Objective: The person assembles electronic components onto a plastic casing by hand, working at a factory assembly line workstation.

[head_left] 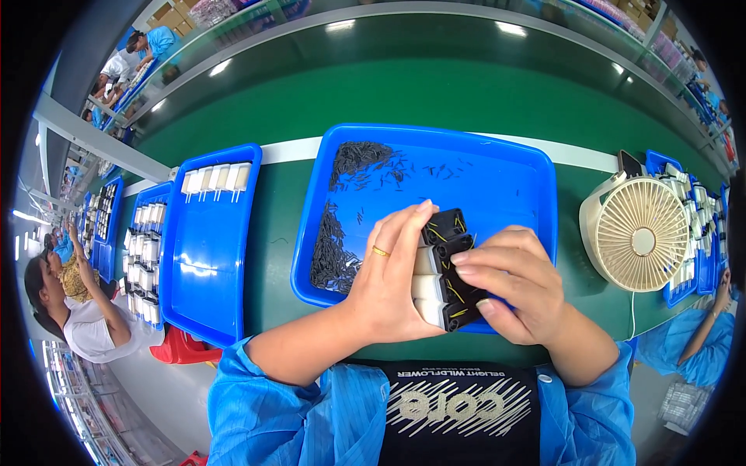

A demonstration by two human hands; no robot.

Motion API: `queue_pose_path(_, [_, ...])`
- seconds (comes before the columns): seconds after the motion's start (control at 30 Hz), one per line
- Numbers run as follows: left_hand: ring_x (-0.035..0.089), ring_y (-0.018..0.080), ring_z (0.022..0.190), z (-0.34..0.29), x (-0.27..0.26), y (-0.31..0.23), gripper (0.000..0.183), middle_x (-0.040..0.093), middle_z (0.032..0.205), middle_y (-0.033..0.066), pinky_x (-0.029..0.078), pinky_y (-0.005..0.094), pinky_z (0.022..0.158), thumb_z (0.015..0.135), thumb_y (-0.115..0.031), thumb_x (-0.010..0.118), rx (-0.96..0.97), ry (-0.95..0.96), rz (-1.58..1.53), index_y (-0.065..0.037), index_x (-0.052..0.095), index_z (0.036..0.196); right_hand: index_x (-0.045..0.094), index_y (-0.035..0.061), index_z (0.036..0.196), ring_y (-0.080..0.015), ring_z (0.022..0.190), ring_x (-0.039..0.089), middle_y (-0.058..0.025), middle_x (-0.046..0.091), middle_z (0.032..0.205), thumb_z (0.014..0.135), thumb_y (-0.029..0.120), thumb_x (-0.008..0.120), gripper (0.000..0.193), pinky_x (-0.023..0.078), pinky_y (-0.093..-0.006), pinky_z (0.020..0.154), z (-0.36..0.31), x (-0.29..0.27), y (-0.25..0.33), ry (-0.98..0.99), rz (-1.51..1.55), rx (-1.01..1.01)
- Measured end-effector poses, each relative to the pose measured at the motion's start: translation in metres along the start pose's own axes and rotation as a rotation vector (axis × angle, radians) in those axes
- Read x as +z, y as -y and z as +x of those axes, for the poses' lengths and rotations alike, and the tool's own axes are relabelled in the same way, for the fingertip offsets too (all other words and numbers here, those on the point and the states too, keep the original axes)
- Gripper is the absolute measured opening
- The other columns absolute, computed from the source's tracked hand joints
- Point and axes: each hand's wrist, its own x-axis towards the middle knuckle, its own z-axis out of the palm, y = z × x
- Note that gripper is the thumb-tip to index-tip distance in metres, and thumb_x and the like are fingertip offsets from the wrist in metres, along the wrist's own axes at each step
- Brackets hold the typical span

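My left hand point(395, 283), wearing a ring, is closed round a row of white blocks with black ends point(429, 289), held over the near edge of a large blue tray. Thin yellow wires show on the black ends, which face right. Against those ends rest the bent fingers of my right hand point(517, 283); anything between its fingertips and thumb is too small or hidden to make out. Small slender black pieces point(330, 248) lie heaped along the left side of the large blue tray point(548, 210), with some scattered across its floor.
Left of it, a blue tray point(203, 299) holds several white blocks point(217, 179) with thin leads at its far end. More blocks fill another tray point(144, 264) beyond. A cream fan point(642, 239) stands at right, its cable point(633, 314) hanging nearby. Co-workers sit on both sides.
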Motion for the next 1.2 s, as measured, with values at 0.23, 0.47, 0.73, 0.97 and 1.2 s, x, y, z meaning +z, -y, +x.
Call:
queue_pose_path(0.23, [0.051, 0.0369, 0.11, -0.001, 0.0, 0.0, 0.113, 0.048, 0.123, 0.0246, 0.041, 0.0433, 0.094, 0.051, -0.028, 0.088, 0.014, 0.013, 0.004, 0.009, 0.026, 0.138, 0.065, 0.003, 0.105, -0.0273, 0.101, 0.061, -0.0084, 0.07, 0.098, 0.072, 0.007, 0.061, 0.034, 0.043, -0.0426, 0.084, -0.006, 0.002, 0.004, -0.067, -0.057, -0.108])
queue_pose_path(0.47, [0.05, 0.0368, 0.112, 0.0, -0.002, 0.003, 0.117, 0.047, 0.123, 0.0251, 0.041, 0.0437, 0.095, 0.05, -0.029, 0.089, -0.049, 0.052, 0.007, 0.009, 0.022, 0.139, 0.063, 0.0012, 0.109, -0.0293, 0.112, 0.058, -0.0094, 0.069, 0.104, 0.073, 0.007, 0.062, 0.036, 0.041, -0.0466, 0.092, 0.003, -0.007, 0.003, 0.064, -0.004, 0.015])
queue_pose_path(0.73, [0.05, 0.0316, 0.113, 0.001, -0.007, 0.008, 0.125, 0.042, 0.128, 0.0207, 0.039, 0.041, 0.098, 0.05, -0.031, 0.091, -0.148, -0.047, -0.013, 0.006, 0.016, 0.142, 0.065, 0.0009, 0.088, -0.0279, 0.075, 0.062, -0.0111, 0.063, 0.085, 0.076, 0.014, 0.068, 0.018, 0.051, -0.0368, 0.064, -0.005, -0.004, -0.014, 0.301, -0.114, 0.357])
queue_pose_path(0.97, [0.049, 0.0327, 0.116, 0.001, -0.005, 0.005, 0.125, 0.043, 0.128, 0.0217, 0.038, 0.0418, 0.099, 0.05, -0.033, 0.091, -0.11, -0.046, 0.02, 0.006, 0.016, 0.142, 0.065, 0.0015, 0.085, -0.0285, 0.073, 0.064, -0.012, 0.06, 0.086, 0.075, 0.023, 0.07, 0.025, 0.053, -0.0397, 0.06, -0.017, 0.033, -0.009, 0.439, -0.268, 0.36])
queue_pose_path(1.2, [0.049, 0.0331, 0.115, 0.001, -0.006, 0.004, 0.125, 0.043, 0.128, 0.0221, 0.038, 0.042, 0.098, 0.05, -0.034, 0.091, -0.104, -0.034, 0.034, 0.006, 0.016, 0.142, 0.065, 0.0066, 0.079, -0.0249, 0.069, 0.064, -0.0078, 0.061, 0.08, 0.071, 0.013, 0.068, 0.011, 0.052, -0.0364, 0.055, -0.015, 0.02, -0.019, 0.342, -0.309, 0.26])
